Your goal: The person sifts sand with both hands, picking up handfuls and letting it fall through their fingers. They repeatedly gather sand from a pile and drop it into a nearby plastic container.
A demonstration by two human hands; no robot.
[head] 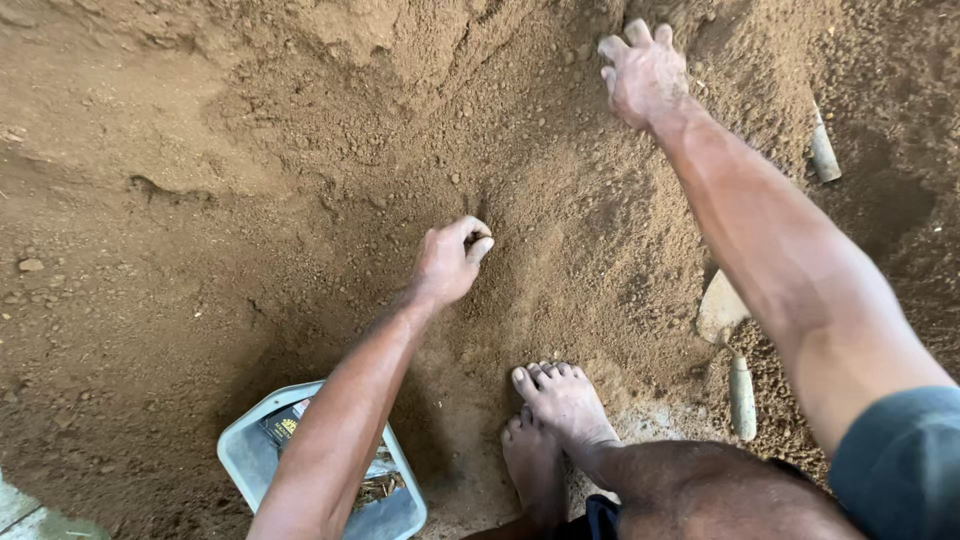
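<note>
While both hands [452,262] [643,72] dig, loose soil [250,200] (brown) surrounds.

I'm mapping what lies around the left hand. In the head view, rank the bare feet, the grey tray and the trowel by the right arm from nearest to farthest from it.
From the left hand:
1. Bare feet, just below and to the right.
2. Grey tray, lower left under the forearm.
3. Trowel, far right on the soil.
</note>
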